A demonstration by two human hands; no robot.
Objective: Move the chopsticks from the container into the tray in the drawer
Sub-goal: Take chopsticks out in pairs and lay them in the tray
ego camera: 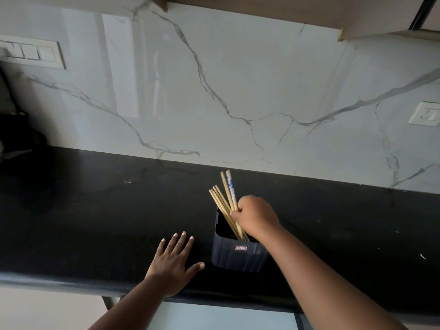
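Observation:
A dark blue ribbed plastic container (239, 257) stands on the black countertop (107, 210) near its front edge. Several light wooden chopsticks (222, 203) stick out of it and lean to the upper left; one has a blue-and-white patterned top. My right hand (256, 216) is closed around the bundle just above the container's rim, with the lower ends still inside. My left hand (175, 263) lies flat on the counter to the left of the container, fingers spread, holding nothing. No drawer tray is in view.
A white marble-patterned backsplash (214, 91) rises behind the counter, with a switch panel (31, 53) at the upper left and a socket (426, 114) at the right. Wooden cabinets (309, 13) hang overhead. Dark objects sit at the far left. A pale cabinet front (221, 316) lies below the counter edge.

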